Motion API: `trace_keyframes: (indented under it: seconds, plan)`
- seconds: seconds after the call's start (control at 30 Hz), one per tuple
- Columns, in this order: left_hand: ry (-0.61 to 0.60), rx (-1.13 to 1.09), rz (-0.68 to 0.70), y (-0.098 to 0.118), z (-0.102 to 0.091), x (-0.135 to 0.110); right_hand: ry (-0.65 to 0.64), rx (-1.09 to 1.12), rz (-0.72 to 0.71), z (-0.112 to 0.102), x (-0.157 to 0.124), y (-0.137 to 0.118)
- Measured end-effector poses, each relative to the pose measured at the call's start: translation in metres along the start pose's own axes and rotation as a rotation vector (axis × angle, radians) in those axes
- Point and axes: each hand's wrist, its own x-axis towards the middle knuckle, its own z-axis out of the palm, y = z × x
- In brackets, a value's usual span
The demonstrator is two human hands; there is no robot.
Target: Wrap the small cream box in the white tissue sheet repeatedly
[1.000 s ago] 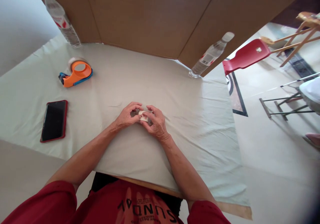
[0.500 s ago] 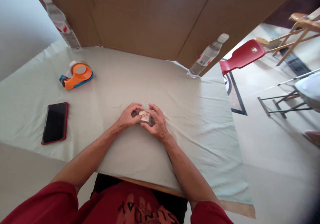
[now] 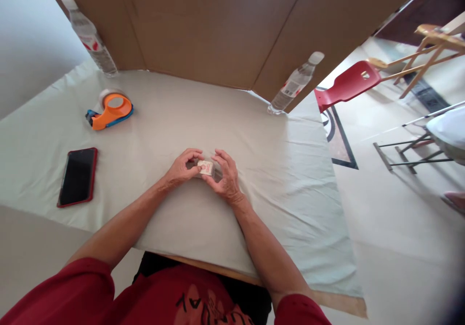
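Observation:
A small box (image 3: 206, 167) with a pale top and red print sits between my two hands, low over the cloth-covered table. My left hand (image 3: 186, 164) curls at its left side, thumb tip against the box and fingers bent around behind. On the other side my right hand (image 3: 225, 176) is curved around the box, its thumb at the near edge and fingertips at the far right corner. A gap shows between the right palm and the box. The underside of the box is hidden.
An orange and blue tape dispenser (image 3: 112, 111) and a phone in a red case (image 3: 77, 177) lie to the left. Water bottles stand at the back left (image 3: 92, 41) and back right (image 3: 296, 83) against a cardboard panel (image 3: 207, 29). Beyond the right edge is a red chair (image 3: 348, 85).
The box's printed top faces up more fully and shows more clearly. The right fingers have spread slightly. The whole view has shifted a little.

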Motion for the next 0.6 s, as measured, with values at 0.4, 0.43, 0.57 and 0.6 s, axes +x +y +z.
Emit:
trace_keyframes:
  seconds: [0.4, 0.43, 0.57, 0.6]
  plan:
    - [-0.017, -0.191, -0.009, -0.0032, -0.0015, -0.0031, -0.003, 0.085, 0.032, -0.0031, 0.0009, 0.0014]
    - [-0.019, -0.186, 0.0, -0.0031, -0.0021, -0.003, -0.001, 0.088, 0.025, -0.0031, 0.0012, 0.0012]
    - [-0.038, -0.125, 0.016, -0.0006, -0.004, -0.0021, -0.027, 0.074, 0.031, -0.0039, 0.002, 0.0005]
    - [-0.044, -0.106, 0.016, 0.0002, -0.0044, -0.002, -0.034, 0.07, 0.029, -0.004, 0.0021, 0.0005]
